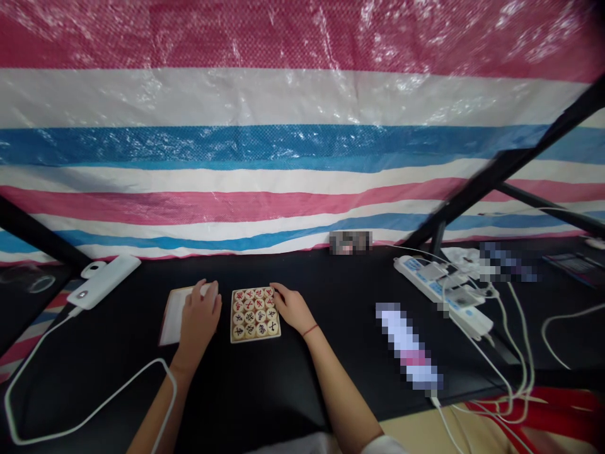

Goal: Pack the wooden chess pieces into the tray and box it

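Note:
A square box (pixel 256 341) of round Chinese chess pieces (pixel 259 304) lies on the black table, its pieces packed in rows. Characters on the upper rows are mostly red, those on the lower rows mostly black. My right hand (pixel 293 309) rests at the box's right edge, fingers stretched against the upper right corner, close to a red piece. To the left lies the box lid (pixel 174 315), its pale inner side up. Over the lid's right part is my left hand (pixel 201 315), with fingers apart and nothing visible in them; it hides that part of the lid.
A white device (pixel 106 282) with a cable stands at the left. On the right are a blurred-out phone (pixel 409 347) and a power strip (pixel 439 295) with plugs and cables. A small pixelated object (pixel 350 242) sits at the back, before a striped plastic sheet (pixel 236 145).

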A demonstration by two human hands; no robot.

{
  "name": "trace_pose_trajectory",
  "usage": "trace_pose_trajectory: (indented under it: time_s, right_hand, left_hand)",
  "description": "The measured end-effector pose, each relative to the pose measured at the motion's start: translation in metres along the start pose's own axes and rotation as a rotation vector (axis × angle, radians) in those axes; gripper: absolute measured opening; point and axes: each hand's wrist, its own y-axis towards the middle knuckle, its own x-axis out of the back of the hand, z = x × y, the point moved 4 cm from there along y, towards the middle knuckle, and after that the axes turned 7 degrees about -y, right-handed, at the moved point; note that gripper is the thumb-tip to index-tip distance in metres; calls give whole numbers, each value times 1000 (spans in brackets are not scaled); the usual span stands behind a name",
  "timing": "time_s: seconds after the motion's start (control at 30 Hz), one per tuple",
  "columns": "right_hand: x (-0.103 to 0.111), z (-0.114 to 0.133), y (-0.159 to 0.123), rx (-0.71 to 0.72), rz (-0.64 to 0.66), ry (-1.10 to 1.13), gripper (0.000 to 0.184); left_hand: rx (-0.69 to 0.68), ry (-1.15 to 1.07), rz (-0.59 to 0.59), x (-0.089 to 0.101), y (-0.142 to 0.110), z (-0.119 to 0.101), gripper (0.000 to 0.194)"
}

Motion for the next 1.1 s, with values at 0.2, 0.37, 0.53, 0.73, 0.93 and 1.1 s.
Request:
trace_pose_trajectory:
  time_s: [0.2, 0.37, 0.53, 0.73, 0.93, 1.1]
  right_hand:
    - [2, -2, 0, 17, 3, 16, 37]
    - [5, -7, -3, 23, -10, 38, 36]
    - [6, -9, -9, -20, -17, 62, 33]
    - [5, -11, -13, -47, -47, 131, 28]
    - [3, -14, -12, -54, -47, 195, 24]
    - [3, -15, -11, -49, -57, 208, 23]
  left_hand:
    - [-110, -42, 166, -16, 7, -35, 33]
    - [-64, -4, 286, -27, 12, -40, 27]
    - [-55, -70, 342, -23, 9, -41, 28]
    - [-39, -90, 336, -21, 2, -44, 28]
    - [-28, -111, 375, -20, 2, -43, 31]
    - [-2, -178, 397, -21, 5, -38, 34]
